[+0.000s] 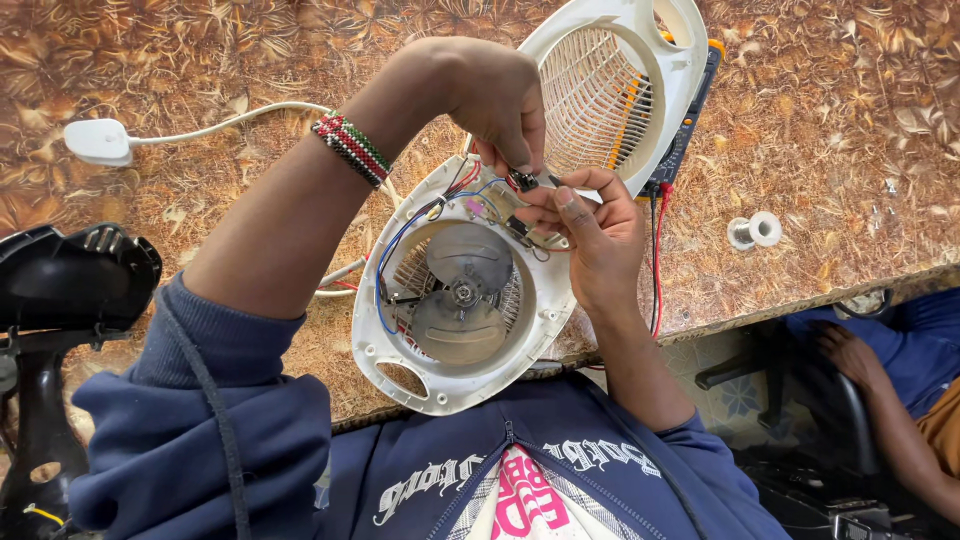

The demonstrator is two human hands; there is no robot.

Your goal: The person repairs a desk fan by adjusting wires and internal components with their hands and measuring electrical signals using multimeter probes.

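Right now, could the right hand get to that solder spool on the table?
Probably yes. The solder spool lies in the open on the table, just right of the right hand, with nothing between them. But that hand's fingers are pinching a small black part, so it would have to let go first.

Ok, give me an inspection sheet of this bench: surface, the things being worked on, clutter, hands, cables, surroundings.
Surface: brown leaf-patterned table, edge runs lower right.
Job's things: opened white fan housing with grey blades exposed; detached white grille behind it; small black component pinched between both hands.
Clutter: solder spool; black stand at left.
Hands: left hand with a beaded wristband and right hand, fingertips meeting on the component.
Cables: white plug and cord; blue and red wires inside housing; red lead beside the right wrist.
Surroundings: another person's arm at lower right, below the table.
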